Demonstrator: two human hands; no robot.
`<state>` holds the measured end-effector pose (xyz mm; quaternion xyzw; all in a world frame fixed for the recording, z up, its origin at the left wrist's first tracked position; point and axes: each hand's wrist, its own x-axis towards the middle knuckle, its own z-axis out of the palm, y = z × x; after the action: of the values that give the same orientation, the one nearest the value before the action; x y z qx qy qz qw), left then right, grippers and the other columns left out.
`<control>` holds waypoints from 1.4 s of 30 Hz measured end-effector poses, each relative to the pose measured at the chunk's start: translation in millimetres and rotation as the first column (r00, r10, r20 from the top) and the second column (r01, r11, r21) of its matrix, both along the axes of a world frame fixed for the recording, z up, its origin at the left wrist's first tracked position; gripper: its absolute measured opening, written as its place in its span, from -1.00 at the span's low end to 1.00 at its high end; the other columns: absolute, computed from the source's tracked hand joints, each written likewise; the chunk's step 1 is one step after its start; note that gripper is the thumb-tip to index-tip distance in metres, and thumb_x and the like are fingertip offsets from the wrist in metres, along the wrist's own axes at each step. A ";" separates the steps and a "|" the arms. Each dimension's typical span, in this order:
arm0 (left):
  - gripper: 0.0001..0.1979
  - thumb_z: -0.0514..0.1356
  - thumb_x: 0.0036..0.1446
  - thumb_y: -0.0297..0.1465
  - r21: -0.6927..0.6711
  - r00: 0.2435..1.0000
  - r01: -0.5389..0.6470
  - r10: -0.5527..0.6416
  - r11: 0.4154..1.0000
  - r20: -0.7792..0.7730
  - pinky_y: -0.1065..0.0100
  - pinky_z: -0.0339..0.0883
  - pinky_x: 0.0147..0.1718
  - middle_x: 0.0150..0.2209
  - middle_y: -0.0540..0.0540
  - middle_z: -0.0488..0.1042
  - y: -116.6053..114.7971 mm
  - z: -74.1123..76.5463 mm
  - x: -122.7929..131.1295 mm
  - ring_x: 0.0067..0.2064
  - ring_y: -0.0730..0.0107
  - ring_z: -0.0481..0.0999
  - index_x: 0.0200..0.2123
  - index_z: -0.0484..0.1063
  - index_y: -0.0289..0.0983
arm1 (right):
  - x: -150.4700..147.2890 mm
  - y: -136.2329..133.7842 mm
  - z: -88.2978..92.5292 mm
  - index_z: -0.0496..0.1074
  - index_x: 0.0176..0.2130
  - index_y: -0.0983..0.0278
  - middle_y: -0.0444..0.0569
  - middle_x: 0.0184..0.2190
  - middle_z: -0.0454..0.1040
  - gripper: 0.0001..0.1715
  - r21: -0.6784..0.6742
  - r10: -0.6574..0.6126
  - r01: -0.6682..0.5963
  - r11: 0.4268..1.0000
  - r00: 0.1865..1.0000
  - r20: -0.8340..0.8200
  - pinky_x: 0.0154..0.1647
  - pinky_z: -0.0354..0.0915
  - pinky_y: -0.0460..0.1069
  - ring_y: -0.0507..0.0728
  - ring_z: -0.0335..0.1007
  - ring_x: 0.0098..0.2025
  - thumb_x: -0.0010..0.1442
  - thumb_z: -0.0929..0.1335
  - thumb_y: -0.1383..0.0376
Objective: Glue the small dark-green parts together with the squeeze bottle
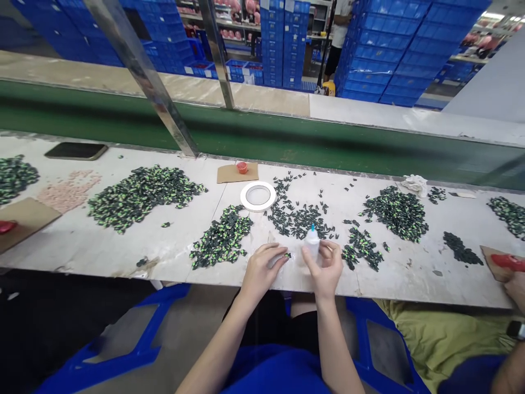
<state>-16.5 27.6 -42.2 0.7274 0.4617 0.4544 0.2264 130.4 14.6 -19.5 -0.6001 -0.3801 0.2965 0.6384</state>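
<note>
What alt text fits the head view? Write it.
The right hand holds a small white bottle with a blue tip while the left hand pinches a small dark part beside it. The white workbench holds piles of green-black parts and a tape roll.

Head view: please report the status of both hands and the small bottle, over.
Left hand pinches one small piece. Right hand grips white bottle, blue tip up. Loose pieces scattered just behind the hands; tape ring farther back.
</note>
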 end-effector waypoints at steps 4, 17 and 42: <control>-0.87 0.18 0.17 -0.40 0.095 0.997 -0.011 0.019 0.995 -0.078 0.14 0.41 -0.07 -0.15 -0.15 0.49 0.9 -3.7 0.8 -0.02 0.20 0.42 -0.27 0.54 -0.23 | -13.4 13.2 0.8 0.32 0.00 0.31 0.11 -0.11 0.50 -0.33 -0.083 0.275 -0.275 0.958 0.961 -0.010 0.01 0.36 0.10 0.19 0.46 -0.06 -0.10 0.50 0.22; -0.90 0.20 0.15 -0.41 0.074 1.000 0.014 -0.012 0.997 -0.026 0.29 0.37 -0.22 -0.34 -0.10 0.47 -1.2 -2.5 -1.3 -0.20 0.30 0.38 -0.36 0.53 -0.25 | 19.0 5.8 0.5 0.48 -0.05 0.23 0.04 -0.09 0.46 -0.51 -0.096 0.176 -0.148 0.984 0.852 0.493 0.03 0.25 0.14 0.23 0.29 0.00 0.01 0.47 0.15; -0.84 0.14 0.18 -0.40 -0.103 0.983 0.023 -0.004 0.994 0.182 0.37 0.47 -0.27 -0.32 -0.12 0.49 -4.0 1.4 -2.7 -0.27 0.38 0.52 -0.26 0.53 -0.25 | -2.0 -10.6 4.0 0.54 -0.18 0.31 0.06 -0.26 0.54 -0.62 -0.194 0.357 -0.330 0.924 0.926 0.124 -0.20 0.40 0.02 0.14 0.48 -0.24 0.12 0.35 0.10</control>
<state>-19.2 23.6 -40.8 0.6731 0.4576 0.4924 0.3086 128.4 4.0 -15.5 -0.5977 -0.5018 0.3872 0.4910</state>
